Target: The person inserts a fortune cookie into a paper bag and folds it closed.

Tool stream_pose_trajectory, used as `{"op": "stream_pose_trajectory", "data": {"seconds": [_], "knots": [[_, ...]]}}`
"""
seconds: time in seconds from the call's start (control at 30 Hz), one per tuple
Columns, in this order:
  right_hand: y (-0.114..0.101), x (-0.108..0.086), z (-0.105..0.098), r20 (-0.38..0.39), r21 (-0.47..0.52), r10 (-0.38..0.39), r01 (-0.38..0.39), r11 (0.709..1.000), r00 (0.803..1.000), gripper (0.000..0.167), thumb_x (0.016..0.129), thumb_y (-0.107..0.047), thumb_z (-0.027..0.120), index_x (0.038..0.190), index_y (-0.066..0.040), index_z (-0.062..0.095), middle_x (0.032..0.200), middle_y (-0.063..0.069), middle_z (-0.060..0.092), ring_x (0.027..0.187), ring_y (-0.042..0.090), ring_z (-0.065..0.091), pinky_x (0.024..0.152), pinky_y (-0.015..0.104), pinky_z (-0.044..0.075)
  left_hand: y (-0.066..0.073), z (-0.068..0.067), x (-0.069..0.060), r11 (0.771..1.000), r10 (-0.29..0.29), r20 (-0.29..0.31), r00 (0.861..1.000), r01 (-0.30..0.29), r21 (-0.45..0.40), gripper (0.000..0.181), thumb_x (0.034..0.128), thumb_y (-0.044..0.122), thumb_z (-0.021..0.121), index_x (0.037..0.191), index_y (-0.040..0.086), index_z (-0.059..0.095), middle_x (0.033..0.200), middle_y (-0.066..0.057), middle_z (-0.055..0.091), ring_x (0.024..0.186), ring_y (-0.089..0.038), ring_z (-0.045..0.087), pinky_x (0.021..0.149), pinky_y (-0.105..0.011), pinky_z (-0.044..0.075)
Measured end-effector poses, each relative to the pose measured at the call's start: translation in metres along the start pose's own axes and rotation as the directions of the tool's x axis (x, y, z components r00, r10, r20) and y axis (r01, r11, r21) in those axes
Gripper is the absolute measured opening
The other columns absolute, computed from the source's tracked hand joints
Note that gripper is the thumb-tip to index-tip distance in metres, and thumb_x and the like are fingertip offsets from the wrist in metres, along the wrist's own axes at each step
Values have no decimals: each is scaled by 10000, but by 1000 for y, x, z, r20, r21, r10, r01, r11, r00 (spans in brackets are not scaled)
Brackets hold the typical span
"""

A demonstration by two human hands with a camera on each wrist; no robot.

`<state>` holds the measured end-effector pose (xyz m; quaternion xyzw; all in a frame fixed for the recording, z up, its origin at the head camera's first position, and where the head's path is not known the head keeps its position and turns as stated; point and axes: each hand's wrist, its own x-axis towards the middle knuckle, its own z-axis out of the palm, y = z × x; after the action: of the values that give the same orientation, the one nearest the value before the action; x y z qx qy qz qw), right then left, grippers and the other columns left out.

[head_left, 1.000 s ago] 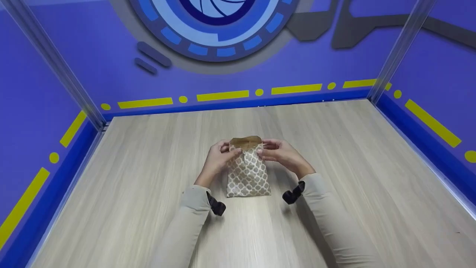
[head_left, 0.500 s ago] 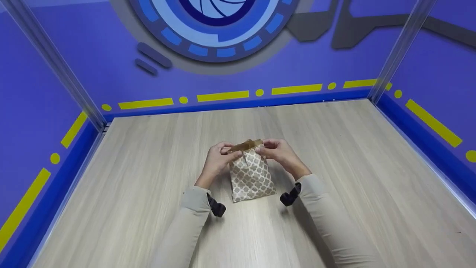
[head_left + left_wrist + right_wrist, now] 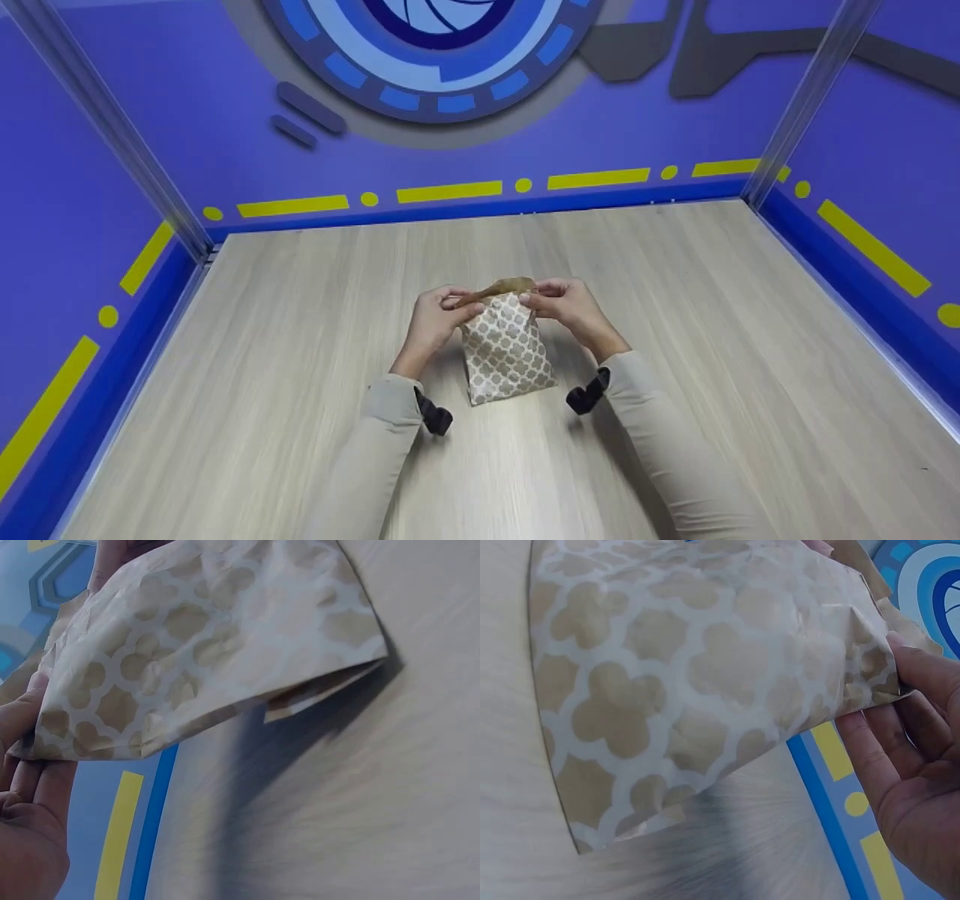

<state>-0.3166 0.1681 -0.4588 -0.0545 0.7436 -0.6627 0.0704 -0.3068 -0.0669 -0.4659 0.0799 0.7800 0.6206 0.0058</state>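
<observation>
A small paper bag (image 3: 506,352) with a tan and white quatrefoil pattern is held by its top between both hands, its lower end towards the person. Brown inner paper shows at its mouth (image 3: 514,285). My left hand (image 3: 435,319) pinches the left top edge, thumb on the near face and fingers behind. On the opposite edge, my right hand (image 3: 574,307) pinches with the thumb in front. The left wrist view shows the bag's bottom fold (image 3: 322,686) above a shadow. Creases run across the bag (image 3: 705,675) in the right wrist view. Whatever is inside it stays hidden.
The bag and hands are over a light wood-grain table (image 3: 300,337). Blue-purple panels (image 3: 420,165) with yellow dashes enclose the back and sides. Metal posts (image 3: 802,105) stand at the far corners. A black device (image 3: 589,391) is strapped to each wrist.
The bag has tilted, its lower end shifting slightly right and towards the person. Its mouth was wide and round at first and now looks narrower and slanted. Both hands keep their grip.
</observation>
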Motion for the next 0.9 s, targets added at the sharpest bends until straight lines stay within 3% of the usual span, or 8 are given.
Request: {"op": "stream_pose_trajectory", "data": {"seconds": [0.33,0.5,0.7,0.9], "knots": [[0,0,-6,69,-40,-16,19,999,997,351,836,-140,744,1112,59,658,925,35,734,830,135,700,807,302,562,2,-6,1,998,-28,96,995,34,-54,313,831,151,742,1116,34,685,1094,-131,714,928,-145,695,793,-259,549],[0,-1,-14,147,-56,-21,30,998,989,423,844,-176,741,1196,35,636,1002,66,731,873,140,700,813,307,561,1,-12,2,999,5,179,984,4,-50,311,875,75,685,1181,24,658,1125,-157,696,928,-121,679,777,-254,544],[1,-2,-25,263,-59,-27,44,997,965,445,885,-154,691,1293,-10,588,1158,140,685,953,170,693,852,326,550,-1,-18,2,999,45,271,962,-38,-32,323,928,11,583,1246,50,621,1241,-144,641,1069,-192,647,876,-304,532],[2,-2,-30,327,-69,-12,36,997,945,400,918,-136,640,1304,-43,589,1299,172,604,1046,199,669,894,338,531,-3,-23,2,995,97,312,945,-96,-20,346,930,-12,561,1259,70,629,1251,-144,634,1075,-192,637,892,-307,525]]}}
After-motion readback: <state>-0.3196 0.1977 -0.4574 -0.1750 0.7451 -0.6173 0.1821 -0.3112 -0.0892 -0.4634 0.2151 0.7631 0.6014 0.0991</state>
